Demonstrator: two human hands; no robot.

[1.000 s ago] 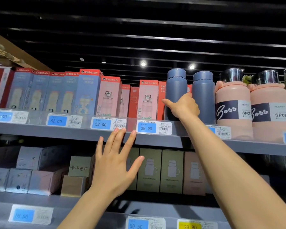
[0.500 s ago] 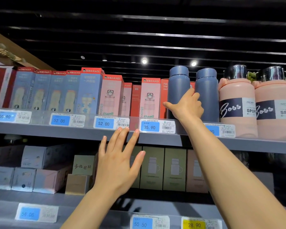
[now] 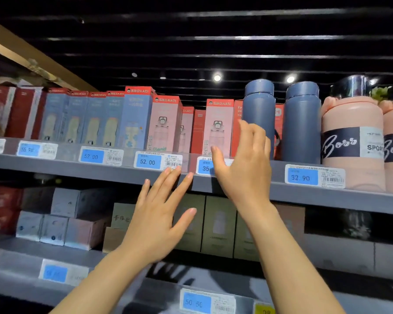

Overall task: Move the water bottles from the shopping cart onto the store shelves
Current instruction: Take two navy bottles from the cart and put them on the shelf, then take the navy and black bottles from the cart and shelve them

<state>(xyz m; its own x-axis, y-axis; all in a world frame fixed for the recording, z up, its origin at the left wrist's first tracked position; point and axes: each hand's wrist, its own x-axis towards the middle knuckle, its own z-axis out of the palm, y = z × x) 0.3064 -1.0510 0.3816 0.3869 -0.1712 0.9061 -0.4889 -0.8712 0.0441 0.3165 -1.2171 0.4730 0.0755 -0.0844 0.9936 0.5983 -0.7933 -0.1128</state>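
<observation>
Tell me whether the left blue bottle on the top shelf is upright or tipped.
Upright. The left blue bottle stands straight on the top shelf, cap up, parallel to its twin.

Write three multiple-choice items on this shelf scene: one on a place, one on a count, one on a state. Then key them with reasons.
1. Where do the dark blue bottles stand?
A. on the upper shelf, between the red-topped boxes and the pink bottles
B. on the lower shelf
C. in the left hand

2. How many dark blue bottles show?
A. one
B. two
C. four

3. What is the right hand doing?
A. gripping a pink bottle
B. holding a box
C. holding nothing, fingers loosely spread

Key: 1 A, both dark blue bottles stand on the upper shelf, left of the pink bottles. 2 B, two blue caps stand side by side. 3 C, the right hand is in front of the shelf edge with nothing in it; the left hand is open too.
</observation>
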